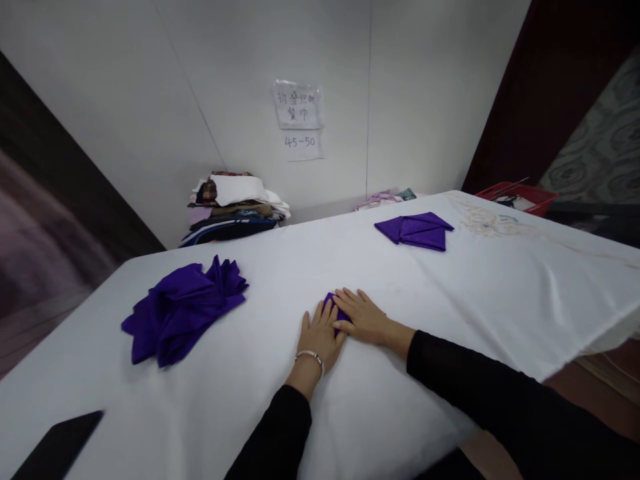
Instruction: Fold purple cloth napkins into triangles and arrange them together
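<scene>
Both palms press down on a small folded purple napkin (330, 298) in the middle of the white-covered table. My left hand (320, 337), with a bracelet at the wrist, lies flat over its left side, fingers stretched out. Across its right side my right hand (363, 319) rests flat, the fingers extended and pointing left. Most of this napkin is hidden under the two hands; only bits show at the top and between them. Left of my hands sits a loose heap of purple napkins (185, 307). Farther back on the right lies a folded purple napkin (417, 231).
The white tablecloth (280, 413) covers the table. A dark flat object (57, 447) lies at the front left. Behind the far edge are a stack of folded cloths (235, 207), more cloths (383, 200) and a red basket (537, 199). Handwritten papers (300, 120) hang on the wall.
</scene>
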Tool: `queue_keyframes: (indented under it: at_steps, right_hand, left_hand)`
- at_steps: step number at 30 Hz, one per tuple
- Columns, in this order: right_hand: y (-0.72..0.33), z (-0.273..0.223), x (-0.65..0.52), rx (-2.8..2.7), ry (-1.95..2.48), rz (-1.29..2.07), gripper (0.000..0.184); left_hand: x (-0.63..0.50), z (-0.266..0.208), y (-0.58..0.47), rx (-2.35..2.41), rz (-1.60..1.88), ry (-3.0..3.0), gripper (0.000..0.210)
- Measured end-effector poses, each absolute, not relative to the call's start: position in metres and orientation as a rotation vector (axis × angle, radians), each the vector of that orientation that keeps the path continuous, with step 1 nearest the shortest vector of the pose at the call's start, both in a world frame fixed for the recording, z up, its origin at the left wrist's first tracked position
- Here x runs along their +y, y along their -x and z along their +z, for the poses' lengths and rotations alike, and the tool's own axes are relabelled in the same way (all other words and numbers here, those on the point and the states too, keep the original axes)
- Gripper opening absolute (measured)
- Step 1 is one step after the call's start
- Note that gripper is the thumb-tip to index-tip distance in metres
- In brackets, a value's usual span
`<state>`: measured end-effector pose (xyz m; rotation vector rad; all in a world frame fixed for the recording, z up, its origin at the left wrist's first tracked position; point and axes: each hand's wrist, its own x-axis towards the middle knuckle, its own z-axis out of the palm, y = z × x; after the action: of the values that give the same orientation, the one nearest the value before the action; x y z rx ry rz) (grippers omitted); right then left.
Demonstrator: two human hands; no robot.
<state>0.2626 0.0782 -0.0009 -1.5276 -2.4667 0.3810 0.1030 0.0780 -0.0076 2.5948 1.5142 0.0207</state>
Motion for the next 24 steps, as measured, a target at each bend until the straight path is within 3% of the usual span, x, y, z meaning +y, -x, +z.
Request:
queue_keyframes:
  at_steps: [11,24]
  right_hand:
    - [-0.286,-0.011,0.072,-2.565,1.542,0.231,0.074]
    - [-0.288,-0.019,0.074,-2.581,1.52,0.184,0.078]
  left_hand:
    - [0.072,-0.01,-0.094,1.511,0.118,-2.603,0.063]
    - [0.03,-0.011,-0.007,1.767,0.265,-2.371,0.058]
